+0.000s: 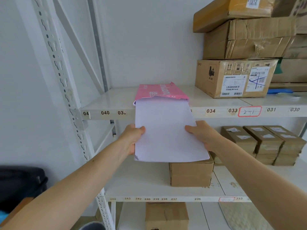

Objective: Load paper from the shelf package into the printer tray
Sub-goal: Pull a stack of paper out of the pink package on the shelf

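A pink paper package (159, 91) lies on the upper white shelf (106, 103), its torn open end facing me. A stack of white paper (166, 131) sticks far out of that opening, past the shelf's front edge. My left hand (132, 138) grips the stack's left edge, thumb on top. On the stack's right edge my right hand (202, 135) holds on the same way. The far end of the stack is still inside the package. No printer or tray is in view.
Cardboard boxes (235, 77) are piled on the upper shelf to the right of the package. On the lower shelf a brown box (191, 173) sits under the paper, with several smaller boxes (265, 143) further right. The perforated shelf upright (66, 90) stands at left. A dark object (21, 183) is at lower left.
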Motion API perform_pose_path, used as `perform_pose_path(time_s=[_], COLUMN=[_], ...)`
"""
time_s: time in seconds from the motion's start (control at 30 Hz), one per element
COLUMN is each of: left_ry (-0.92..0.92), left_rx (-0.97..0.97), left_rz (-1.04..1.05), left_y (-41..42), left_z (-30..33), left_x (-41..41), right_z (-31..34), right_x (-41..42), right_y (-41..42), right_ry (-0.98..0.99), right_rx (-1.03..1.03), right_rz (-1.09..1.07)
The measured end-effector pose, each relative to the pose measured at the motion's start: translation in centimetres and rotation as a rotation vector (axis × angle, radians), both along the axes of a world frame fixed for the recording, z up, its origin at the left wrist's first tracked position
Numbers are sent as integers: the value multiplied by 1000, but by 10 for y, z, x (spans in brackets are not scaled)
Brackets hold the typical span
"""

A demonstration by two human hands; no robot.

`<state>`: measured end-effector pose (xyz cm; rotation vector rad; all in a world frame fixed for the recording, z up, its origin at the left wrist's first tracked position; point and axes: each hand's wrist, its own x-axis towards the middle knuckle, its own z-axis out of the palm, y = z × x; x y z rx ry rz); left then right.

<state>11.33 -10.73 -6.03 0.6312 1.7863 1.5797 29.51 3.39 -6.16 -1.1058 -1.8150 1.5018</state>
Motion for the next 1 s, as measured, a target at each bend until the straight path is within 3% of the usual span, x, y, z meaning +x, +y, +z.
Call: perform_pose_path(time_s=[0.33,0.5,1.0], left_ry=[293,329,393], left_rx=[30,99,336], left_rz=[193,200,-85], left_y=[-17,-25,58], left_z=[-47,-62,-35], left_x=[72,104,173], right_z=[-39,-53,-29], right_x=[22,38,140], right_y=[-45,-60,-27], right_ry=[-204,-250,-103], right_rx=[409,598,674], right_rz=[-178,-241,-620])
